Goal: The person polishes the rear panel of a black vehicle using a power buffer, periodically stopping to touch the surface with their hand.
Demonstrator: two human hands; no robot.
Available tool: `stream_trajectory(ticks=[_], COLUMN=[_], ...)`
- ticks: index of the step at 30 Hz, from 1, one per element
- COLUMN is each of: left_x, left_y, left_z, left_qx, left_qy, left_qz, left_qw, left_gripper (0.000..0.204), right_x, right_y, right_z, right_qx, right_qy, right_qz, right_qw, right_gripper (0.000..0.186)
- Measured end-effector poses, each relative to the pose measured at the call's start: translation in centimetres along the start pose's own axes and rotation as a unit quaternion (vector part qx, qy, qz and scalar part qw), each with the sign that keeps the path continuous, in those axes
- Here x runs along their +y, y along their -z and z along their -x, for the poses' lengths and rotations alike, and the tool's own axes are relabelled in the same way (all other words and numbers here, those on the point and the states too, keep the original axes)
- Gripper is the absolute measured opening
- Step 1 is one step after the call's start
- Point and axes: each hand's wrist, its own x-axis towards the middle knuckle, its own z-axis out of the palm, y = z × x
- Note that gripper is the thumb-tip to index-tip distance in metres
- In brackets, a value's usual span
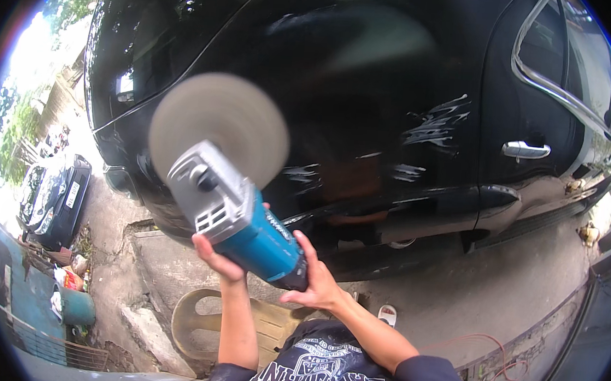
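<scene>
A blue and grey power polisher (263, 241) is held in both my hands, its round beige pad (219, 110) up and to the left. The pad looks smeared, as if turning; whether it touches the car cannot be made out. My left hand (221, 261) cups the tool near its grey head, fingers partly hidden beneath. Around the dark rear end wraps my right hand (319, 282). Beyond lies the glossy black car body (371, 60). White smears (438, 123) of paste mark the panel right of the pad, with smaller ones (409, 172) lower down.
A chrome door handle (526, 149) juts from the car at right. Under my arms stands a tan plastic chair (260, 329). Another dark car (53, 198) is parked at far left, near a teal bin (76, 307). An orange cord (496, 345) lies at lower right.
</scene>
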Motion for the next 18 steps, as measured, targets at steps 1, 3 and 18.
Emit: stream_trajectory(ticks=[1,3,18], left_x=[0.2,0.0,-3.4], left_y=[2.1,6.3,-1.2], left_z=[0.4,1.2,4.0], left_qx=[0.005,0.001,-0.216], left_qy=[-0.006,-0.003,-0.027], left_qz=[-0.014,-0.027,-0.204], left_qw=[1.0,1.0,0.954], left_gripper=[0.099,0.102,0.092], right_x=[0.3,1.5,8.8], right_y=[-1.4,-3.9,-5.7], right_z=[-0.2,-0.3,6.3], right_qx=[-0.008,-0.024,0.131], right_qy=[-0.005,-0.037,-0.194], right_qz=[0.006,0.007,-0.231], right_qw=[1.0,0.999,0.945], right_gripper=[0.126,0.122,0.089])
